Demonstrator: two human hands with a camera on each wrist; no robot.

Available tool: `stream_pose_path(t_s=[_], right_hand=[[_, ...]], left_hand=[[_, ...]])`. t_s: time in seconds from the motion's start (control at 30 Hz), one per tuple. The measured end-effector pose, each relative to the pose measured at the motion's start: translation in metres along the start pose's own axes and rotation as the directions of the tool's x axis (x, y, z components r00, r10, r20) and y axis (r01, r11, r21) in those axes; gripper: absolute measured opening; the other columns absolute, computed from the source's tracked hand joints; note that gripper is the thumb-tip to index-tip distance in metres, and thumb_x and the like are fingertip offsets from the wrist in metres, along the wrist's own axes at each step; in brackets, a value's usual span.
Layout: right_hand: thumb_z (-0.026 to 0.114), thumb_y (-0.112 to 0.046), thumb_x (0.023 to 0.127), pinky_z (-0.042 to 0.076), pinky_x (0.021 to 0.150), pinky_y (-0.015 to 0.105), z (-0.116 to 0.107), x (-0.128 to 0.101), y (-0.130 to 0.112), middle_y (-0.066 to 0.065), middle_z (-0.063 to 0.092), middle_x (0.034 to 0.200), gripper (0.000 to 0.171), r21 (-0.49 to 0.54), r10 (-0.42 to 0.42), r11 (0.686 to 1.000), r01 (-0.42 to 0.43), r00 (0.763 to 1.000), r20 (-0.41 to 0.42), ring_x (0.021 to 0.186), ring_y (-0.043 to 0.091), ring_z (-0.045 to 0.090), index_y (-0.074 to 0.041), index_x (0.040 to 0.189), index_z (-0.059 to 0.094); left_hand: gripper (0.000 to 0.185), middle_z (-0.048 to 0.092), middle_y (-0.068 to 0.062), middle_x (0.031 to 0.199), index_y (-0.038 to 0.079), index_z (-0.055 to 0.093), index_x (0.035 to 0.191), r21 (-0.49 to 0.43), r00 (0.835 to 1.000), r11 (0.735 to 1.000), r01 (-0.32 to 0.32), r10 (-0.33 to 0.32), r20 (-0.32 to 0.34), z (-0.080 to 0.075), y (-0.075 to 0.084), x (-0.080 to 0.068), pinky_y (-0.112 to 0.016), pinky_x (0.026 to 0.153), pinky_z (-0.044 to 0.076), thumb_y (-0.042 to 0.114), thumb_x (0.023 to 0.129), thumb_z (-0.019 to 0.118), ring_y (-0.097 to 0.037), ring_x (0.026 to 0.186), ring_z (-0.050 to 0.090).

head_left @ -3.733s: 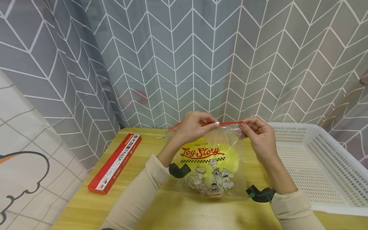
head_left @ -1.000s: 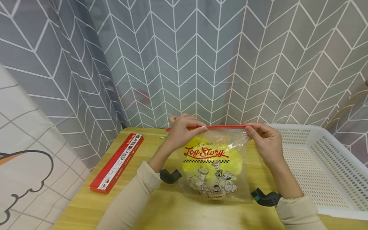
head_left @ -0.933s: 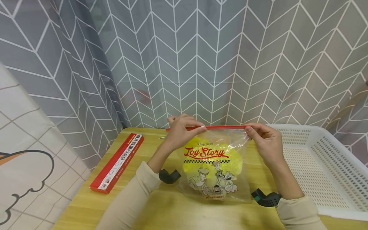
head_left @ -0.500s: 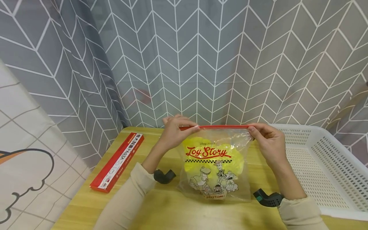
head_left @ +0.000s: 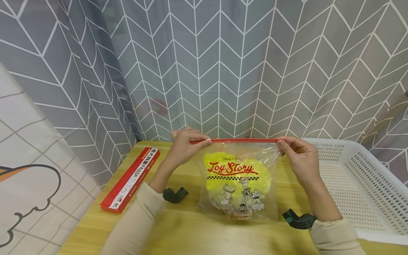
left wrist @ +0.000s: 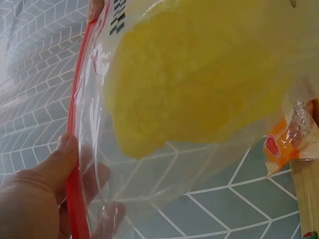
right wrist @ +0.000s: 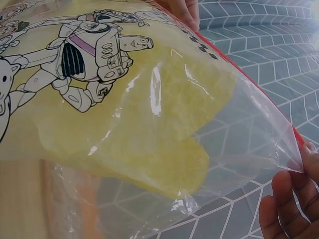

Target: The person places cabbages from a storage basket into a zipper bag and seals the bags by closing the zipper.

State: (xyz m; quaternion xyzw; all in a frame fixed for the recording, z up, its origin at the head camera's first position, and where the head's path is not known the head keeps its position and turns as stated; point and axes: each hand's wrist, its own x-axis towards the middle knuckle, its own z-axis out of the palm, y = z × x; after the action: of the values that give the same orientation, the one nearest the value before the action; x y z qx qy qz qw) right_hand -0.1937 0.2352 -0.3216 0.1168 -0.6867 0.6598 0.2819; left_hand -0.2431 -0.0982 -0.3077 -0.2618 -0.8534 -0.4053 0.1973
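A clear zip bag (head_left: 223, 209) with Toy Story print hangs upright over the table, its red zip strip (head_left: 245, 140) stretched level along the top. A scalloped yellow shape (left wrist: 179, 74) shows through its front. Thumb and fingers of my left hand (head_left: 183, 150) pinch the strip toward its left side; in the left wrist view the fingers show through the plastic behind the thumb. My right hand (head_left: 302, 163) pinches the right top corner, seen also in the right wrist view, where its other fingers curl below. The strip's left end is hidden behind my left hand.
A long red pasta box (head_left: 130, 180) lies on the wooden table (head_left: 188, 233) at the left. To the right stands a white perforated basket (head_left: 353, 177), partly behind my right arm. Patterned curtain (head_left: 236, 71) hangs behind. An orange packet (left wrist: 280, 145) appears past the bag.
My left hand has slid leftward along the red strip from near its middle, where a white slider showed under the fingers. My right hand keeps its pinch and has shifted slightly right.
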Motion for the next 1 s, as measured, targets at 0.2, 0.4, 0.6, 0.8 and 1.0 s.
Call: stream_pose_path(t_s=[0.2,0.4,0.6,0.8,1.0], right_hand=[[0.068,0.001,0.095,0.05,0.067,0.015,-0.004,-0.001,-0.001,-0.007,0.07,0.07,0.011,-0.001,0.003,1.0,-0.003,1.0,0.002,0.067,0.006,0.059,0.009,0.097,0.074],[0.067,0.002,0.095,0.052,0.065,0.015,-0.006,-0.001,0.0,-0.005,0.071,0.071,0.011,0.03,-0.012,0.999,0.012,1.0,0.008,0.066,0.007,0.06,0.011,0.098,0.073],[0.066,0.006,0.094,0.052,0.062,0.016,-0.008,-0.001,0.0,-0.003,0.071,0.072,0.009,0.067,-0.035,0.997,0.034,0.999,0.016,0.064,0.009,0.06,0.012,0.097,0.072],[0.066,0.007,0.093,0.051,0.063,0.017,-0.009,-0.001,-0.003,-0.004,0.073,0.071,0.009,0.055,-0.06,0.997,0.06,0.998,0.011,0.061,0.008,0.062,0.012,0.097,0.073],[0.065,0.007,0.094,0.054,0.065,0.017,-0.01,-0.002,-0.006,-0.005,0.075,0.074,0.011,0.069,-0.113,0.992,0.108,0.992,0.06,0.06,0.007,0.067,0.011,0.1,0.073]], left_hand=[[0.018,0.078,0.001,0.099,0.017,0.082,0.101,-0.008,1.0,1.0,0.024,-0.024,0.005,-0.008,-0.005,-0.004,-0.058,0.106,0.015,0.03,0.088,0.081,-0.017,0.104,0.061],[0.015,0.079,0.001,0.099,0.018,0.083,0.098,-0.007,1.0,1.0,0.025,-0.025,-0.013,-0.012,-0.012,-0.005,-0.063,0.106,0.013,0.029,0.088,0.081,-0.019,0.106,0.064],[0.015,0.08,-0.002,0.098,0.018,0.083,0.099,-0.024,0.999,0.999,0.042,-0.042,-0.009,-0.019,-0.017,-0.008,-0.062,0.108,0.013,0.029,0.089,0.08,-0.022,0.107,0.065],[0.02,0.08,-0.002,0.1,0.018,0.082,0.104,-0.03,0.996,0.995,0.092,-0.092,0.018,-0.031,-0.019,-0.011,-0.061,0.115,0.013,0.031,0.091,0.078,-0.023,0.112,0.063],[0.022,0.079,-0.005,0.105,0.015,0.081,0.106,-0.102,0.991,0.987,0.127,-0.123,0.043,-0.04,-0.014,-0.015,-0.05,0.109,0.039,0.03,0.091,0.077,-0.023,0.11,0.068]])
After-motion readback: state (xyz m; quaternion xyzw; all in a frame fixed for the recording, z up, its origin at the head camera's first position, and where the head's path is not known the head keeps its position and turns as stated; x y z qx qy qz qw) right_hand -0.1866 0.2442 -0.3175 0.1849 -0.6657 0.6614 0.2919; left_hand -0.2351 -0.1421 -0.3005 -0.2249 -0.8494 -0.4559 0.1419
